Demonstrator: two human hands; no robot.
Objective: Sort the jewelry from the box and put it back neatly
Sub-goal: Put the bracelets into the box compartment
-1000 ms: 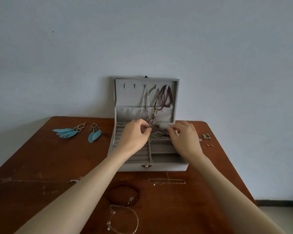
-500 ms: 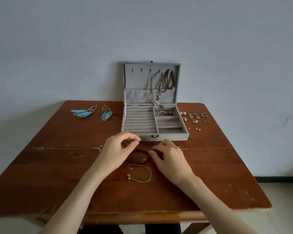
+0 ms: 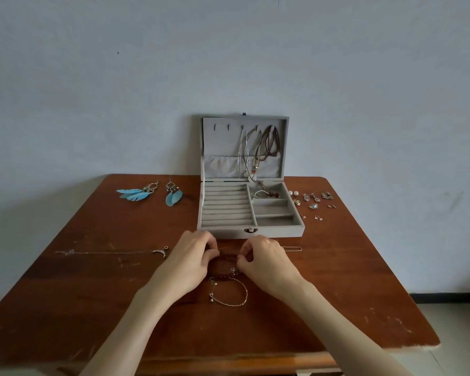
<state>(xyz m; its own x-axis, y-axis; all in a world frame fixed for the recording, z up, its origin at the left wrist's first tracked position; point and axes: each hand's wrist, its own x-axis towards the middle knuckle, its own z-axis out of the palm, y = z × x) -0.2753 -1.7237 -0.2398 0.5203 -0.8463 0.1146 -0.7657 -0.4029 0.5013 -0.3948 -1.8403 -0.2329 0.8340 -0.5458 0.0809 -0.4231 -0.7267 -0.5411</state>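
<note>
Both hands, left and right, have come back from the jewelry box and now pinch the dark beaded bracelet on the near table; it probably goes in next.

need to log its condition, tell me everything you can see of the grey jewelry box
The grey fabric-covered jewelry box stands open at the back middle of the brown wooden table, its lid upright near the wall. The lid's lining has hooks holding necklaces above a gathered pocket. The base has ring-roll rows on the left and three compartments on the right; the farthest holds a bracelet. A small metal clasp sits on the front. Neither hand touches it.
</note>
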